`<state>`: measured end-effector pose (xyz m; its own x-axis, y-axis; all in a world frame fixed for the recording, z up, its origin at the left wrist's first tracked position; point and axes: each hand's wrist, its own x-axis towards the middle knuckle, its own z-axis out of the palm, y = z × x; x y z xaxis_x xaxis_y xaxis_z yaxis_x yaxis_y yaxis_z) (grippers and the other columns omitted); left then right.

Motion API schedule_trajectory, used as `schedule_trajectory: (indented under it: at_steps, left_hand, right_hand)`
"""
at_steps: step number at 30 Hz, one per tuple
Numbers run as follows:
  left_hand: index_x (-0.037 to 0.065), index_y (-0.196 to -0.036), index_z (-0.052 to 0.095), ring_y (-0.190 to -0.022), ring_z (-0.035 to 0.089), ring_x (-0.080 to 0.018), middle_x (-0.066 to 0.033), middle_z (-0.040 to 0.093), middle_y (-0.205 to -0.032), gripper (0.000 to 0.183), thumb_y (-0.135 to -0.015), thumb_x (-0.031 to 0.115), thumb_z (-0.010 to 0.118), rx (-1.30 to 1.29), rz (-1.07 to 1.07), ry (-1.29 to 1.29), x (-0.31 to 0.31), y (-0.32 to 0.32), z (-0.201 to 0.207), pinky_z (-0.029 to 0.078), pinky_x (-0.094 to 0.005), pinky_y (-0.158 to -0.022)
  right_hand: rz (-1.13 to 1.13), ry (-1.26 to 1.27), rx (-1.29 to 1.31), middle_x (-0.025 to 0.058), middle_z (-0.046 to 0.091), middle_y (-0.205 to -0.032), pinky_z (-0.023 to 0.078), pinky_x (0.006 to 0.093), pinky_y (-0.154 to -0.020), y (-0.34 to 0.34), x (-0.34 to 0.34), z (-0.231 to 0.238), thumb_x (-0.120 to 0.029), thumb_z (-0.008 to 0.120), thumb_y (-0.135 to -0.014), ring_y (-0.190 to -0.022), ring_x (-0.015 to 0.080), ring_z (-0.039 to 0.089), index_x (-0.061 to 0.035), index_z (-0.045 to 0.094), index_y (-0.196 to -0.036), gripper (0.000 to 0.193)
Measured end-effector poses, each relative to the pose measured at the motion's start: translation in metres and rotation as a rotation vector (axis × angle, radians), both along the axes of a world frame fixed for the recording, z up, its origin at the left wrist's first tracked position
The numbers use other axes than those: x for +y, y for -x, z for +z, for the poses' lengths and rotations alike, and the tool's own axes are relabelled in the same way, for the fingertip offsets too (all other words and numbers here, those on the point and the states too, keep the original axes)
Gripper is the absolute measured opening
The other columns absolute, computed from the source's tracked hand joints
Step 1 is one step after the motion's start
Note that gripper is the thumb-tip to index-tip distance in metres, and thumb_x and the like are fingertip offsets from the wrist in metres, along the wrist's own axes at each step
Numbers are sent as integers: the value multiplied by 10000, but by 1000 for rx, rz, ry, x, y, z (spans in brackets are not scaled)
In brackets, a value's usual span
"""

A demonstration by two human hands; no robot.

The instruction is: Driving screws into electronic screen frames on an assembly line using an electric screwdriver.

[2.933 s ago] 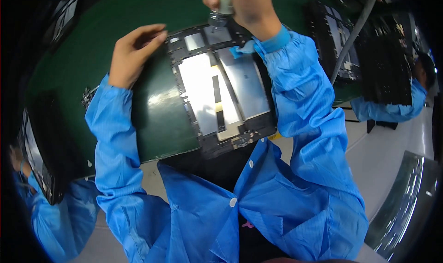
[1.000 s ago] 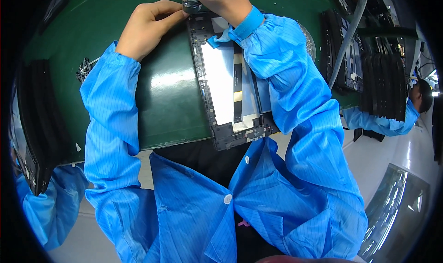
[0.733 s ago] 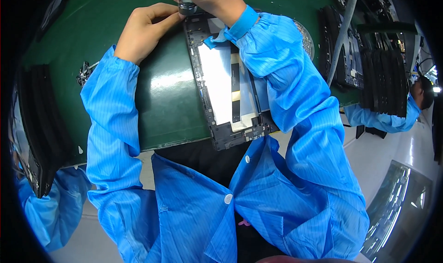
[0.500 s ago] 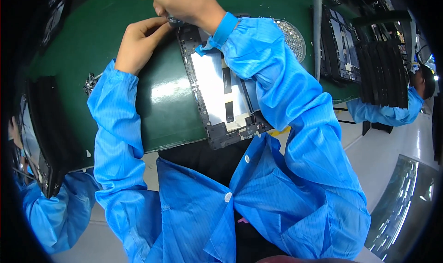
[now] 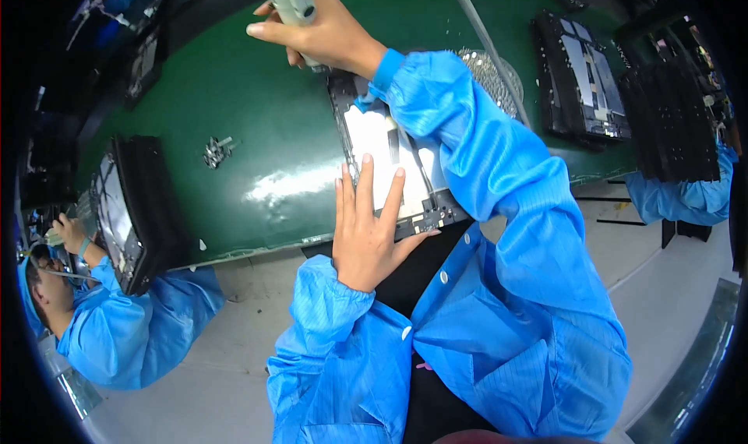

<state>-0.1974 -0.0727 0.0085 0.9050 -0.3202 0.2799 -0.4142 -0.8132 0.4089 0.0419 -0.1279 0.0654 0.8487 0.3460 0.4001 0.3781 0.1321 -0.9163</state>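
Observation:
My right hand [image 5: 340,36] is wrapped round a pale grey electric screwdriver [image 5: 291,0], over the far end of a flat electronic device [image 5: 366,136]. Where the tool's tip meets the device is hidden by the hand and wrist. The device looks like an opened tablet, with a black frame and shiny silver plates inside. Across its near end lies my left hand [image 5: 365,237], flat with the fingers spread, holding nothing. Part of the device's right side is covered by my right sleeve.
A round dish of small shiny screws [image 5: 502,82] stands right of the device, a grey rod [image 5: 477,25] crossing over it. Small metal pieces [image 5: 218,153] lie left. Stacks of similar devices stand left [image 5: 125,210] and right [image 5: 580,78]. A person in blue [image 5: 140,327] works at left.
My left hand has left the device's far end and come down flat on its near end. My right hand now shows the screwdriver upright in its grip. The whole view has shifted.

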Motion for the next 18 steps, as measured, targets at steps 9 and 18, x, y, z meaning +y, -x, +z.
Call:
schedule_trajectory:
  at_steps: [9,18]
  left_hand:
    - [71,-1397,535,-1268,540,-399,-240,424,-1485,730,-771,294,837,-68,84,-57,75,-153,2,485,-438,-1020]
    - [77,-1437,509,-1390,429,-334,-198,399,-1533,742,-834,417,778,22,192,-26,152,-380,-27,356,-384,-1136]
  right_hand:
    - [-311,-163,-115,92,672,-660,531,315,-595,0,-115,31,-120,679,-758,-602,157,670,14,626,-782,145]
    - [-695,-278,91,52,633,-625,488,274,-488,25,-222,27,-67,632,-793,-509,113,601,40,686,-1036,271]
